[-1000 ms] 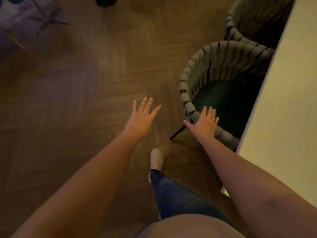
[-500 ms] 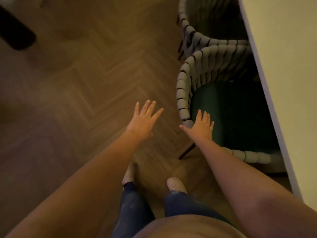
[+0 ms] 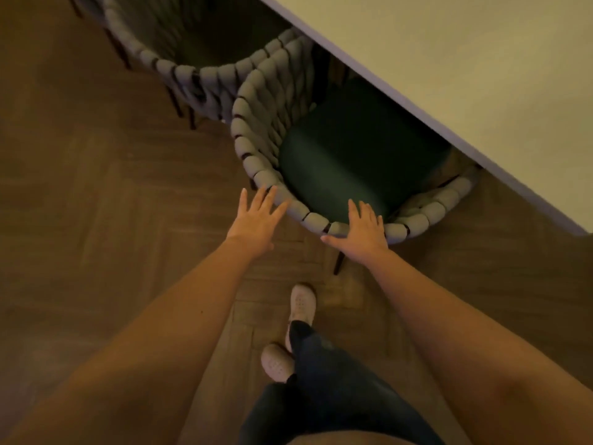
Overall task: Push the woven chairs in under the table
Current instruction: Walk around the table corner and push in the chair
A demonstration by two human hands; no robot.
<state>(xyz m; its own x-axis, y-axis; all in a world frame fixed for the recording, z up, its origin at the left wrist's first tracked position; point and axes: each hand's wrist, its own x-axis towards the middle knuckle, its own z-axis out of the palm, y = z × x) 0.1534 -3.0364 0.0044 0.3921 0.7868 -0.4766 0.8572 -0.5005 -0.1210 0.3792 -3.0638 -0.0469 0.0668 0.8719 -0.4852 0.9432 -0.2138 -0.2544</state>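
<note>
While right hand [image 3: 362, 226] lies flat on the woven back of the near chair [image 3: 269, 101] and left hand [image 3: 256, 220] is spread wide just beside it, seat [image 3: 353, 149] is only half under the table [image 3: 449, 59] edge, so prob needs a straight 2-hand shove next.

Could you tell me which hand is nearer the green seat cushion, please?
Right. The right hand rests on the woven rim, fingertips over the seat cushion; the left hand only reaches the rim's outer edge.
</note>
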